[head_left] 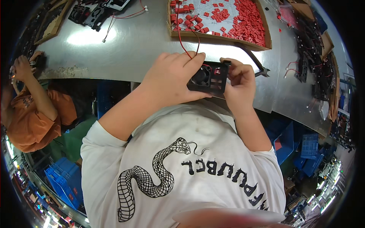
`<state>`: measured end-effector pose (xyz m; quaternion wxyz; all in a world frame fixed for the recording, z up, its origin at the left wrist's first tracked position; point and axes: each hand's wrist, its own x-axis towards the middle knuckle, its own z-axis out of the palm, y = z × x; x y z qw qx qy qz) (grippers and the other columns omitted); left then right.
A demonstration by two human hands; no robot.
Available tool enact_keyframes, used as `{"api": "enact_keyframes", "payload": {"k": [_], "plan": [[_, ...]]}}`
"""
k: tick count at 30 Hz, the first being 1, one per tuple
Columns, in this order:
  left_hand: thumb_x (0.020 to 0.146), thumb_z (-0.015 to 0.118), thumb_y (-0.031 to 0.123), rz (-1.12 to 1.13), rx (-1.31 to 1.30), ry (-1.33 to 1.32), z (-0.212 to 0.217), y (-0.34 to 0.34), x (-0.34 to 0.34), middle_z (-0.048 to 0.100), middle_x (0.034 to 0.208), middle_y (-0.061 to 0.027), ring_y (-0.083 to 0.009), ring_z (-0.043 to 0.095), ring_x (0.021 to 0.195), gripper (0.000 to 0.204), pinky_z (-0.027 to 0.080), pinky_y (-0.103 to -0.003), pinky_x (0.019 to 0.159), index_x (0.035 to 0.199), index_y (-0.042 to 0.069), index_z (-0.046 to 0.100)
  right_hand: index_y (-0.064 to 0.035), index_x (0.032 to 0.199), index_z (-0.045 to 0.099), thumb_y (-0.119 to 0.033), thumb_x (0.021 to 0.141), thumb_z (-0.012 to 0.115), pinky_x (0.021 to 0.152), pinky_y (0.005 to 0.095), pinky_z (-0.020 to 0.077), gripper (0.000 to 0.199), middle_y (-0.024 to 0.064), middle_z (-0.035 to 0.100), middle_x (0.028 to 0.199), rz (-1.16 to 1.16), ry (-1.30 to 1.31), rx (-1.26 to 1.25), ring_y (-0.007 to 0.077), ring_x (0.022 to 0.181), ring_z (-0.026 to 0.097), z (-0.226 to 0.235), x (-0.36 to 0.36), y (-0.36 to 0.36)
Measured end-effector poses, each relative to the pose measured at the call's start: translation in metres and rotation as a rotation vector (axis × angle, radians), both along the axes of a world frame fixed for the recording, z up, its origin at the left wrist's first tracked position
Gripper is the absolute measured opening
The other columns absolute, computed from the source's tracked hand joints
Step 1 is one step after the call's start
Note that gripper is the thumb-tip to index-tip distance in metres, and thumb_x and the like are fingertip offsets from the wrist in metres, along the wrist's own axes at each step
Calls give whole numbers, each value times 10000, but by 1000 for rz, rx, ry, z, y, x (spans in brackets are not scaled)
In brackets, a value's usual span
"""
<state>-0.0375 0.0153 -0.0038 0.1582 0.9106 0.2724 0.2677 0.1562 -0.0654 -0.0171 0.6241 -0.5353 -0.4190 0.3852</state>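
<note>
A small black fan housing (209,78) is gripped between both hands, just above the near edge of the metal counter (129,49) and close to the person's chest. The fingers (195,60) of the left hand (171,79) are curled over the top and left side of the housing, closed firmly around it, with the round fan opening partly covered by them. The fingers (232,65) of the right hand (239,85) are pinched shut on the housing's right edge, where a small red part (217,70) is seen set into the frame. Thin red and black wires (188,43) are led up from the housing, passing over the left fingers toward a shallow cardboard tray (266,41) farther back on the counter. The tray is filled with many small red pieces (243,22), heaped toward its right side. A black bracket (258,64) is laid just beside the right hand, in front of the tray. More black fan housings (95,13) with wires are lying at the far left of the counter, and others (311,57) are stacked along the right. Another person in an orange shirt (34,117) is seated well apart at the left.
</note>
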Motion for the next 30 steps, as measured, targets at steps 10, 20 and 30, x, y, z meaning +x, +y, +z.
{"api": "enact_keyframes", "payload": {"k": [10,20,30], "plan": [[714,797,623,-11,-48,145,-2,9,0,698,1061,-121,-297,670,951,843,475,-405,871,1302,46,615,-39,1101,599,-82,902,600,836,407,529,204,158,631,1014,90,-659,-292,344,940,645,-26,25,-1],[713,821,582,-9,10,275,-1,11,4,688,1045,-88,-268,646,975,829,457,-402,894,1344,85,612,-65,1165,654,-46,827,738,858,337,519,348,106,670,1204,191,-391,-273,240,1019,640,18,44,2],[744,793,578,-1,46,266,1,7,9,685,1031,-81,-270,655,899,776,475,-411,827,1309,80,609,-49,939,775,-71,799,795,842,365,508,143,83,675,1179,230,-999,-11,250,1010,612,23,29,23]]}}
